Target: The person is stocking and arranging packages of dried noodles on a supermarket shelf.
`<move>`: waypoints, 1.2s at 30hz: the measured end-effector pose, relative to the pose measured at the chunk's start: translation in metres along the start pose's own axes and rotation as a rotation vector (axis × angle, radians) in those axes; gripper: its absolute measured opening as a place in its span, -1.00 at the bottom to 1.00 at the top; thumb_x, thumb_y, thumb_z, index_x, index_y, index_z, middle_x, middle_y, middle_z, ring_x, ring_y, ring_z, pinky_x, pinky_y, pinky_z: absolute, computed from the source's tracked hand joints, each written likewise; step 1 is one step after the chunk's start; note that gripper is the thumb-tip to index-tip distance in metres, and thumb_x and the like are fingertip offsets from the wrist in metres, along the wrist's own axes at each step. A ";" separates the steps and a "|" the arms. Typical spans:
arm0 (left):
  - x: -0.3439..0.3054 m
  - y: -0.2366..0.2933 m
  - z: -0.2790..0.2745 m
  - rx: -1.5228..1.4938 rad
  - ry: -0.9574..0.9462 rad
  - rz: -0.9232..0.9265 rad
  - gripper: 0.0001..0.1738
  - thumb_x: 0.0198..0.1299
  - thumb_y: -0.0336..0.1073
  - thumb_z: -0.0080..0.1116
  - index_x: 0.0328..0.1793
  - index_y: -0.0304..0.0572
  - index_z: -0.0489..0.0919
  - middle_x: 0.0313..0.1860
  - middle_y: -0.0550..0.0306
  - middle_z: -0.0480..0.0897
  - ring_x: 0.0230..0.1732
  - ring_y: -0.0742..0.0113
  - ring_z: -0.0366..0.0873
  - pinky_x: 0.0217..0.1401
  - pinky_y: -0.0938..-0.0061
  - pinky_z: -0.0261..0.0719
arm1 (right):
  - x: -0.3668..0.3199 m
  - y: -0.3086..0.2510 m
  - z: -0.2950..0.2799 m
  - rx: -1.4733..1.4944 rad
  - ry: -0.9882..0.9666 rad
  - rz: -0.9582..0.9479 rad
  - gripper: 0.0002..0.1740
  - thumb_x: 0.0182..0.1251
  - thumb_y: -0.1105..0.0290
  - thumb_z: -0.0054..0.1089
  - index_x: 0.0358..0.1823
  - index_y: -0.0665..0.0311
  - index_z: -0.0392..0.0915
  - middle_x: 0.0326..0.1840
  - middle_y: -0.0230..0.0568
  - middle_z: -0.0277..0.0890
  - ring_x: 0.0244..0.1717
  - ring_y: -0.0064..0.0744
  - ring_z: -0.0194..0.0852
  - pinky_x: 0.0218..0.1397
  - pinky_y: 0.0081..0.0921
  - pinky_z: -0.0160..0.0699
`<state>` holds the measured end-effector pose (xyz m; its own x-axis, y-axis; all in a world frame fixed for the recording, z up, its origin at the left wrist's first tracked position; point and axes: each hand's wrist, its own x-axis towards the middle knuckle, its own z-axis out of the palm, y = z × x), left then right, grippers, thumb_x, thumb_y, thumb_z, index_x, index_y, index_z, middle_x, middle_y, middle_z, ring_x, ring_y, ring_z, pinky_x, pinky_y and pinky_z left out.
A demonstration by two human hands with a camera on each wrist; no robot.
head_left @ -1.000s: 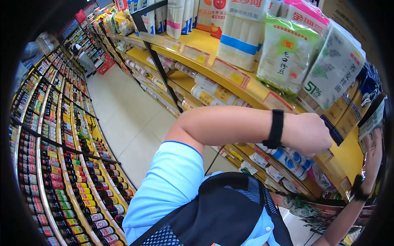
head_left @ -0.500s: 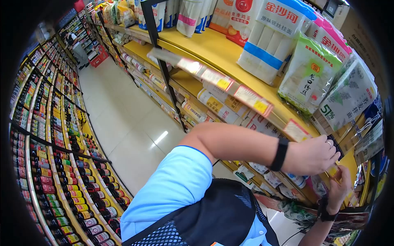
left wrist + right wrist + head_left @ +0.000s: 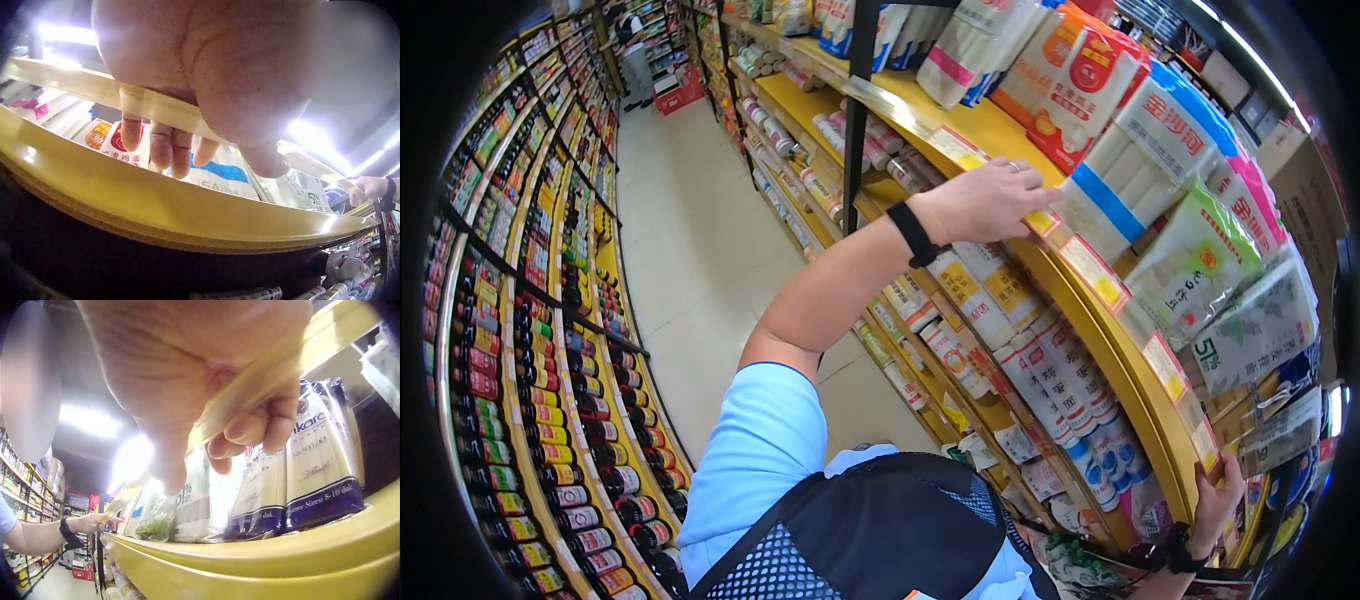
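A supermarket aisle runs away over pale floor tiles (image 3: pixel 690 240), with rows of dark sauce bottles (image 3: pixel 550 400) filling the shelves on one side and yellow shelves (image 3: pixel 990 125) of noodle packs (image 3: pixel 1100 90) on the other. Along the front edge of the upper yellow shelf lies a long price-label strip (image 3: pixel 1100 275), partly lifted off the edge. The left hand (image 3: pixel 990 200), on an arm stretched up from a light blue sleeve (image 3: pixel 760 450), holds the strip at its far end; the left wrist view shows the fingers curled behind it and the thumb in front. The right hand (image 3: pixel 1215 500), low at the near end of the same shelf, pinches the strip between the thumb and bent fingers, as the right wrist view shows plainly. Both wrists wear a black band. Just behind the right hand stand tall packs of spaghetti (image 3: pixel 319 469) and a bag with green print (image 3: pixel 156 519). On the shelf below the strip lie paper-wrapped noodle rolls (image 3: pixel 1040 370), stacked on their sides. A black mesh vest (image 3: pixel 880 540) covers the person's chest.
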<state>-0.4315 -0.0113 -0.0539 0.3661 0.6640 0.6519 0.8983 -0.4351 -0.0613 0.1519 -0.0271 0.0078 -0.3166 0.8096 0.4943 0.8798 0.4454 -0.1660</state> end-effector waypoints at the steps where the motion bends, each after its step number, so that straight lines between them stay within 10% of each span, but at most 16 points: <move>1: 0.000 0.000 0.004 -0.001 0.030 0.021 -0.16 0.16 -0.15 0.44 0.57 -0.06 0.38 0.02 0.05 0.61 0.15 0.05 0.57 0.32 0.16 0.52 | 0.002 -0.005 0.001 0.020 0.043 -0.001 -0.67 0.08 0.57 0.48 -0.13 0.40 0.56 -0.41 -0.27 0.32 -0.35 -0.42 0.27 -0.23 -0.46 0.28; 9: 0.029 0.014 -0.009 -0.102 0.126 0.101 -0.34 0.23 0.00 0.39 0.38 -0.15 0.54 -0.03 0.07 0.65 0.07 0.04 0.64 0.21 0.18 0.56 | 0.008 0.031 -0.032 -0.023 -0.112 0.054 -0.74 0.10 0.54 0.45 -0.23 0.37 0.52 -0.48 -0.35 0.14 -0.41 -0.48 0.11 -0.29 -0.49 0.14; 22: 0.009 -0.010 0.025 -0.170 0.161 0.088 -0.22 0.16 0.25 0.39 0.35 -0.09 0.57 -0.14 0.06 0.57 0.01 -0.01 0.59 0.21 0.20 0.55 | -0.005 0.004 0.016 -0.062 0.020 -0.047 -0.58 0.00 0.58 0.50 -0.07 0.40 0.57 -0.35 -0.22 0.43 -0.31 -0.33 0.40 -0.14 -0.42 0.42; 36: 0.006 -0.009 0.036 -0.056 0.172 0.132 -0.17 0.03 0.30 0.38 0.33 -0.07 0.66 -0.30 0.14 0.48 -0.21 0.09 0.49 -0.03 0.22 0.51 | -0.035 -0.009 0.035 -0.050 0.067 -0.102 -0.36 0.00 0.07 0.63 0.01 0.36 0.64 -0.23 -0.10 0.54 -0.19 -0.05 0.56 -0.12 -0.31 0.54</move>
<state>-0.4285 0.0183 -0.0767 0.4287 0.4875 0.7606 0.8285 -0.5478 -0.1159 0.1430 -0.0463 -0.0377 -0.3820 0.7330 0.5629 0.8615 0.5029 -0.0702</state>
